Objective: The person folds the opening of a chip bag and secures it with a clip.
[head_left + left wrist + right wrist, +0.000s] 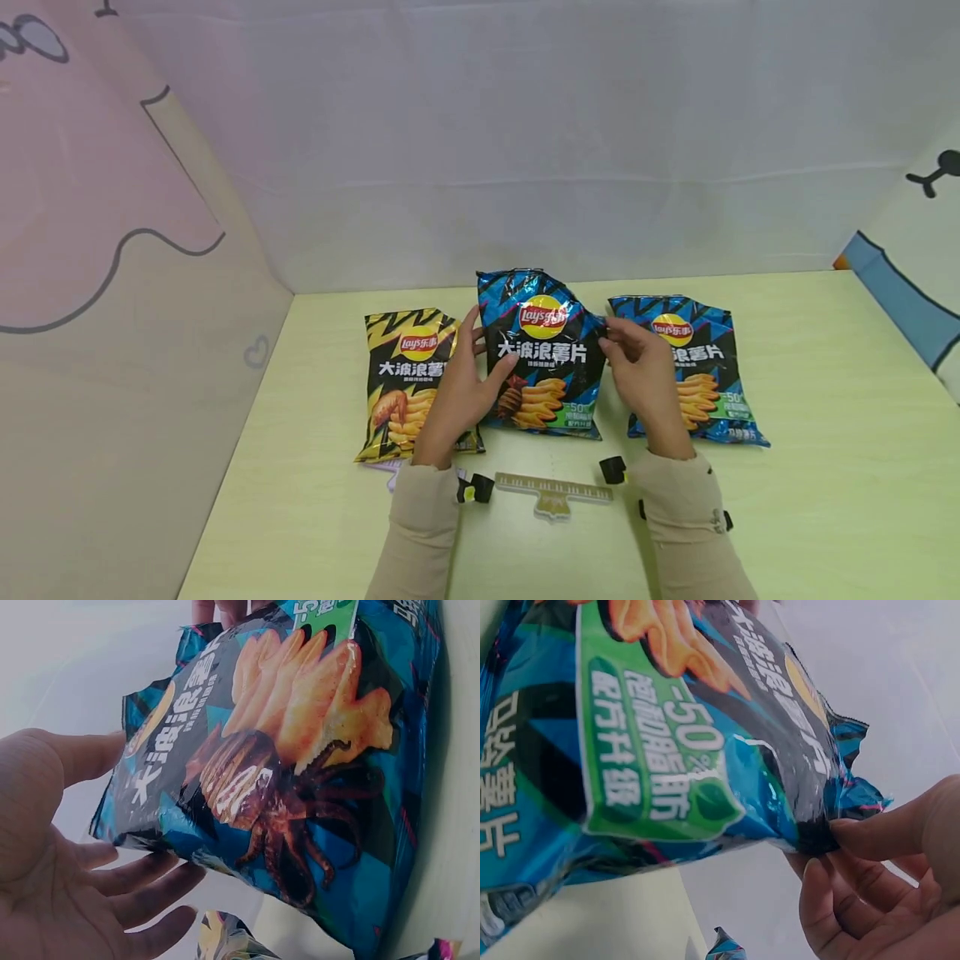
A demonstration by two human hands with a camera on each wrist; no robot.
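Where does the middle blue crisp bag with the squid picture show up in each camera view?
Head: the blue foil crisp bag with the squid picture stands mid-table, between both hands.
Left wrist: it fills the centre and right, the left hand at its edge.
Right wrist: it fills the upper left, the right hand pinching its edge.
Shared landmark: its green "-50%" label.

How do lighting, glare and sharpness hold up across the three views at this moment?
Head view: soft, even light, faint shadows, print on the middle chip bag readable, some sheen on its foil. Left wrist view: the left hand is near and soft, the bag's squid picture sharp, the background washed out white. Right wrist view: the green label is crisp, and the right hand is slightly blurred.
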